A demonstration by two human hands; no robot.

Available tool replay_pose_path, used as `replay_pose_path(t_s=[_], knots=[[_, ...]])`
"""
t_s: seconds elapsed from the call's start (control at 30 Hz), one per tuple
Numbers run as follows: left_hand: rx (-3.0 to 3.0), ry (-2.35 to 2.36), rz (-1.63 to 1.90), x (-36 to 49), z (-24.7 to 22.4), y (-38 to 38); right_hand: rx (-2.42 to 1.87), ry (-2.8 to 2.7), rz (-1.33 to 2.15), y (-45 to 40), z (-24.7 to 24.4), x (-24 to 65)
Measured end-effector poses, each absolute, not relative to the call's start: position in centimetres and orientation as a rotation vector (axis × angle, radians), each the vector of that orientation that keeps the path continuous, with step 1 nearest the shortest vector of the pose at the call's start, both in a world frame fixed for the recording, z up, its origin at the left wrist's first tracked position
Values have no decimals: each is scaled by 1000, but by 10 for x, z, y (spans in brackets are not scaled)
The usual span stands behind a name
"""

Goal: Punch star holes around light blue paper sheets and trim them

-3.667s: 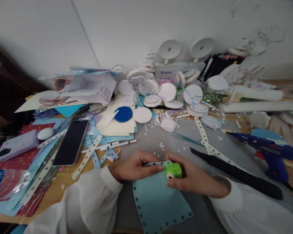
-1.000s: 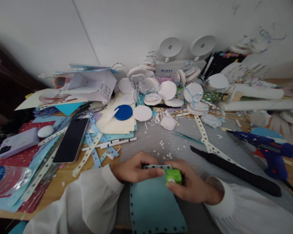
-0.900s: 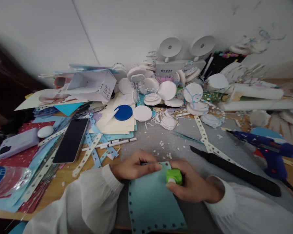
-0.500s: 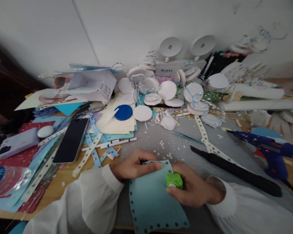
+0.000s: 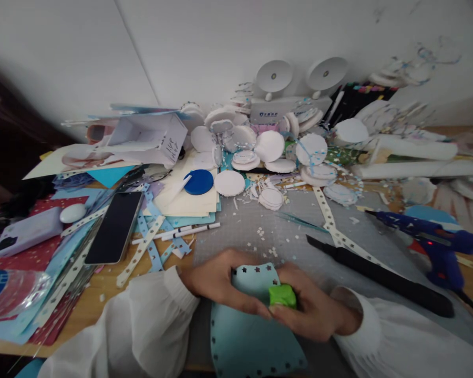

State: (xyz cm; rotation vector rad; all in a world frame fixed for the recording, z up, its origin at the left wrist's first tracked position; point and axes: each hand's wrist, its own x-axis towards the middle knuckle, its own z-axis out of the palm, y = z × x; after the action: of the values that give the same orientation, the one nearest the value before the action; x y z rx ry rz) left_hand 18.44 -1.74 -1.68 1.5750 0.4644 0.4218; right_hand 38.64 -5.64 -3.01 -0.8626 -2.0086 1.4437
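Shifted lower than half a second ago, the left hand [image 5: 220, 283] is being pictured with its thumb laid across a sheet of blue paper [image 5: 256, 341], apparently pinched against fingers hidden behind. A green hole punch [image 5: 283, 296] is being gripped in the curled right hand [image 5: 315, 304], the nearer one to the sheet's right edge, just below the far corner's flower-shaped holes [image 5: 269, 268]. The sheet is being held over the gray mat [image 5: 228, 247], its far end between the hands, its long axis seemingly pointed away from the body; whether paper is being caught in the punch's slot cannot be told. "URE" is being displayed on a clear wrapper [image 5: 23, 294], while handwriting on a white box [image 5: 145, 136] and print on a white device [image 5: 295, 107] are being left unreadable.
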Motion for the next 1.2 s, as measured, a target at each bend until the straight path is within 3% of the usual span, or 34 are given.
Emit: replay_pose_path(t_s=[0.37, 0.83, 1.2], knots=[[1293, 628, 341, 174, -11, -12, -901, -2090, 1431, -54, -29, 390], [1387, 579, 354, 177, -14, -12, -738, -2013, 1554, -55, -24, 385], [1291, 633, 368, 175, -10, -11, -910, -2030, 1519, -49, -14, 385]])
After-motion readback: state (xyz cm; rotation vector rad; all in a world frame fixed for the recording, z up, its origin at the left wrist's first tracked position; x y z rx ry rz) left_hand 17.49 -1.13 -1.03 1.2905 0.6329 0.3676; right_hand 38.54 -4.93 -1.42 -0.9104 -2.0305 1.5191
